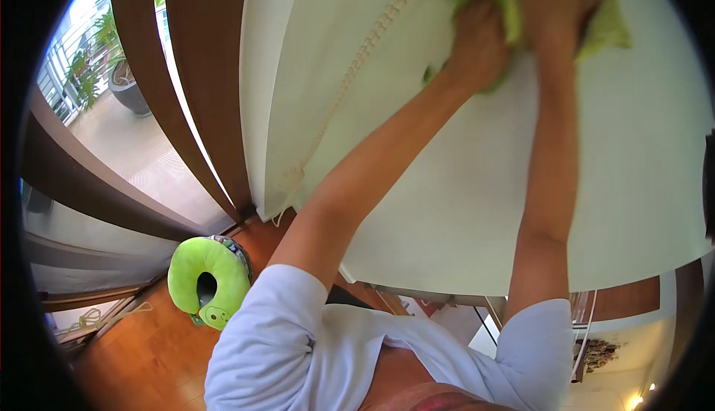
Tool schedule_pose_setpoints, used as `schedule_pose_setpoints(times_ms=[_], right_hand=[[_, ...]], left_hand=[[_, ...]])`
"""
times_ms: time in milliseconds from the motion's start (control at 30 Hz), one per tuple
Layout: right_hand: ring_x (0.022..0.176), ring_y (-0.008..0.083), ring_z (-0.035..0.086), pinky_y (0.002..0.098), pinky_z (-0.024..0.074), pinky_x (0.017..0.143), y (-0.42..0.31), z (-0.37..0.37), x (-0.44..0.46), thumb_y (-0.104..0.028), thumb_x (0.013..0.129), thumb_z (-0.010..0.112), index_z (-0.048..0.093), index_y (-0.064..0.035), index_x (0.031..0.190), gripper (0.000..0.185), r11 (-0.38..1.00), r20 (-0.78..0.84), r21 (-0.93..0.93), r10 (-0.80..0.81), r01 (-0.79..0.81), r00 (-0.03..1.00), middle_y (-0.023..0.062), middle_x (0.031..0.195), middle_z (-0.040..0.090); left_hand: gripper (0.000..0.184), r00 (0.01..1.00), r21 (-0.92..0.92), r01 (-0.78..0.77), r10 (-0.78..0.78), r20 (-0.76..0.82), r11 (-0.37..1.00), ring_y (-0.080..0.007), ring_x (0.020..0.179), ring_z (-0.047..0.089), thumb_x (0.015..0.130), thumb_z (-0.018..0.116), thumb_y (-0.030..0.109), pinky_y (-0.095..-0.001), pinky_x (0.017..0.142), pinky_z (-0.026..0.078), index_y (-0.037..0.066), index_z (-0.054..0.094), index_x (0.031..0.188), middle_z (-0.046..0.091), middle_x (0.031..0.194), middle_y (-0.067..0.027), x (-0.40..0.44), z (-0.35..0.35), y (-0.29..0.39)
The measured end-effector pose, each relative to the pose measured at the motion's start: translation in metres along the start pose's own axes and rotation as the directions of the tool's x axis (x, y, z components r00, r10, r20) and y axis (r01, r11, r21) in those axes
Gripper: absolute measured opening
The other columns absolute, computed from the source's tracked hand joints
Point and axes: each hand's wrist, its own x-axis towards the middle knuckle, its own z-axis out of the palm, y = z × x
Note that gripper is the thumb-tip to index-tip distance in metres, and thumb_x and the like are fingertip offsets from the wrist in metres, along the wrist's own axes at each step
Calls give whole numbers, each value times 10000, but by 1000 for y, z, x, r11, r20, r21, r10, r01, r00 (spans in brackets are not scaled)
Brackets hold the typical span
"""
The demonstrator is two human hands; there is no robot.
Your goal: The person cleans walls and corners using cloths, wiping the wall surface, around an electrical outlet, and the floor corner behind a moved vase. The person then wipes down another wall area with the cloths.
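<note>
Both my arms reach up in front of a large white surface (447,195), and a bright green cloth (612,20) is at the top of the view. My left hand (480,38) is closed on the left side of the cloth, its fingertips partly hidden in the green folds and smeared. Beside it, my right hand (555,5) grips the cloth further right, with its fingers cut by the top edge. Whether the cloth is pressed to the white surface I cannot tell.
A pale braided cord (365,53) runs down the white surface's left part. Brown window frames (205,61) stand at left, with a potted plant (128,87) beyond. On the wooden floor (164,351) is a green neck pillow (188,273). A loose rope (97,318) lies at lower left.
</note>
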Motion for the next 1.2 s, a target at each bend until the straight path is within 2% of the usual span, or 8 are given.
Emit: schedule_pose_setpoints(times_ms=[267,467,567,767,833,900,1067,1200], right_hand=[[1374,356,235,572,171,1100,-41,85,-26,-371,879,544,374,-145,1416,607,951,-282,-280,-211,131,936,142,1472,298],[1412,329,145,495,135,1152,-158,66,-180,-188,938,422,209,-104,1478,587,831,495,525,-124,-183,860,155,1512,190],[1436,253,84,392,108,1174,-207,122,-311,-222,1003,299,178,-107,1485,510,818,490,574,-387,45,781,109,1559,78],[1265,382,407,402,317,1077,-194,33,-349,-65,945,380,426,-55,1361,419,139,804,487,-457,-862,380,229,1388,405],[1264,380,410,411,348,1056,-171,49,-386,50,875,370,443,-65,1353,497,492,463,860,-646,-132,607,237,1356,442],[1227,395,434,423,378,1023,-145,25,-374,104,810,386,460,-79,1347,571,423,417,886,-547,-190,726,259,1327,454],[1070,349,545,409,426,930,-102,-1,-303,-25,884,495,496,-101,1336,459,309,462,865,-187,-395,867,208,1233,551],[1022,197,559,306,433,895,-82,-17,-239,-74,892,510,484,-35,1339,449,-294,725,659,4,-692,689,101,1237,571]], left_hand=[[678,968,-107,204,-217,-129,973,-450,1315,287,754,637,171,-483,1086,242,-41,392,1348,365,1397,-274,-31,-23,-30],[435,828,216,549,-561,-7,807,-441,1089,457,799,563,123,-500,913,375,-35,471,1194,501,1153,-292,-260,-33,-79],[428,618,110,786,-781,-92,609,-428,1112,458,809,545,130,-471,939,386,-46,486,1194,498,1170,-295,-349,-34,-80],[404,-15,-465,870,-952,306,-164,-331,1063,542,941,422,273,-406,901,464,-5,483,1227,531,1179,-189,-439,-108,-73],[401,-242,-537,726,-890,386,-430,-295,1006,570,958,400,303,-413,848,494,15,483,1224,543,1149,-149,-415,-155,-34],[382,-416,-566,640,-854,313,-519,-262,942,588,958,401,310,-426,789,514,35,489,1207,551,1103,-119,-417,-186,-23],[330,-303,-600,682,-909,287,-418,-270,882,602,949,443,290,-459,751,540,51,508,1168,567,1019,-133,-385,-202,-14],[326,-148,-508,806,-935,323,-303,-255,845,606,940,460,279,-410,717,543,5,516,1108,572,964,-117,-294,-181,0]])
